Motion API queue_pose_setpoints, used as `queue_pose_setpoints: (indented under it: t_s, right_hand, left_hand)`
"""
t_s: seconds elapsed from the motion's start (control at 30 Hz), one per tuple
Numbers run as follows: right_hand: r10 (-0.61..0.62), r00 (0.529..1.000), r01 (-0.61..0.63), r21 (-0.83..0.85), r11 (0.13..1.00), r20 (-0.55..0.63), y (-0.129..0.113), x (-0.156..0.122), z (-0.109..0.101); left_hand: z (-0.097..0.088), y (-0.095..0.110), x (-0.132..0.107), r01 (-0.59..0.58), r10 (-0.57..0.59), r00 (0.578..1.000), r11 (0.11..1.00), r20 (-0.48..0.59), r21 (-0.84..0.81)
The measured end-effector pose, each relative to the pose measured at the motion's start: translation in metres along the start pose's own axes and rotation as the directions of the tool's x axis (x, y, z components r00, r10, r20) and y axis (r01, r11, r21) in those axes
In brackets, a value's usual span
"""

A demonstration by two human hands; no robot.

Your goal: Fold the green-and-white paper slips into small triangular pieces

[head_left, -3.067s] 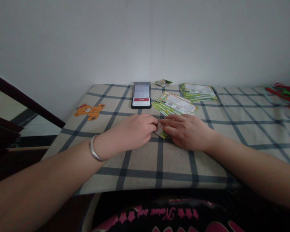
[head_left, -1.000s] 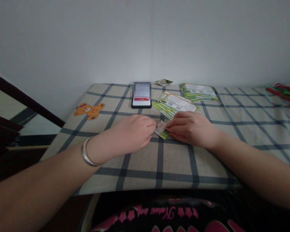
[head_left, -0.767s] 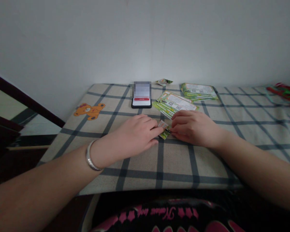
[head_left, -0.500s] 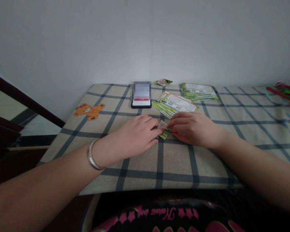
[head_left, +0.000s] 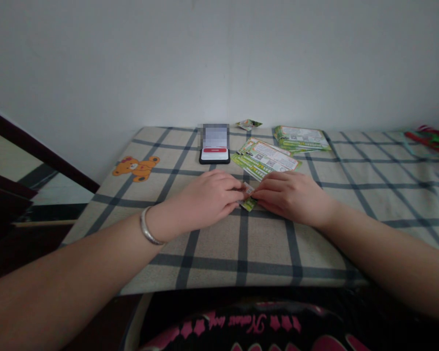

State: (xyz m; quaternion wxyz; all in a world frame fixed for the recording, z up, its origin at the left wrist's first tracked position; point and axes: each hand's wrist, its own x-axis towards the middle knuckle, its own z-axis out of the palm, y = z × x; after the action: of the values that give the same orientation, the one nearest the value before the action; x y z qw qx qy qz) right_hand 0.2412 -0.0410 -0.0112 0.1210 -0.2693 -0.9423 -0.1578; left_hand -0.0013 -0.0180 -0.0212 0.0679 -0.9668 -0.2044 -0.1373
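Note:
A small folded green-and-white paper card [head_left: 248,197] lies low on the checked tablecloth, partly hidden by my fingers. The fingertips of my left hand [head_left: 206,200] press its left side. My right hand [head_left: 291,197] pinches it from the right, so the two hands nearly meet. A silver bangle [head_left: 147,226] circles my left wrist. Just beyond my hands lies a fanned pile of printed green-bordered sheets [head_left: 263,158].
A black phone [head_left: 214,155] with a blurred screen stands at the far edge of the tablecloth [head_left: 241,263]. Beyond it are a second sheet stack [head_left: 300,138] and a small folded scrap [head_left: 249,125]. Red-green ribbons [head_left: 431,141] lie far right. A teddy print [head_left: 136,168] decorates the cloth.
My hands have drawn closer together around the folded card, and my left fingertips have moved right onto it. The card has become more folded and narrower. The sheets and phone stay in place.

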Motion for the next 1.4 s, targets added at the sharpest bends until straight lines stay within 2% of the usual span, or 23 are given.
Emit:
queue_pose_setpoints:
  t_s: [0.17, 0.37, 0.57, 0.73, 0.93, 1.13, 1.3, 1.4]
  right_hand:
    - [0.014, 1.000, -0.014, 0.025, 1.000, -0.001, 0.003, -0.002, 0.002]
    - [0.052, 0.998, -0.054, 0.078, 0.996, 0.030, 0.008, -0.006, 0.004]
    - [0.073, 0.997, -0.074, 0.128, 0.989, 0.018, 0.006, -0.004, 0.004]
    - [0.115, 0.993, -0.116, 0.253, 0.961, 0.021, 0.009, -0.003, 0.003]
    - [0.103, 0.994, -0.104, 0.278, 0.955, 0.021, 0.009, -0.004, 0.003]
    - [0.083, 0.996, -0.081, 0.188, 0.979, -0.008, 0.007, -0.003, 0.005]
    - [0.001, 0.999, -0.001, 0.006, 1.000, -0.035, -0.002, 0.002, 0.004]
    - [-0.038, 0.999, 0.036, -0.098, 0.995, -0.019, -0.008, 0.005, 0.002]
  left_hand:
    - [0.001, -0.003, 0.002, 0.022, -0.022, 0.998, 1.000, -0.062, 0.001]
    - [-0.002, -0.002, 0.002, 0.075, -0.074, 0.997, 0.997, -0.028, 0.011]
    - [-0.003, -0.003, 0.000, 0.086, -0.085, 0.996, 0.996, -0.041, 0.027]
    - [-0.004, -0.005, 0.000, 0.074, -0.073, 0.996, 0.997, -0.041, 0.023]
    - [-0.006, -0.003, 0.003, 0.021, -0.015, 0.999, 0.992, -0.050, 0.124]
    - [-0.006, -0.001, 0.004, -0.012, 0.022, 0.999, 0.973, -0.043, 0.232]
    - [-0.008, 0.001, 0.005, -0.045, 0.058, 0.998, 0.954, -0.037, 0.297]
    - [-0.010, 0.005, 0.006, -0.057, 0.059, 0.998, 0.947, 0.003, 0.317]
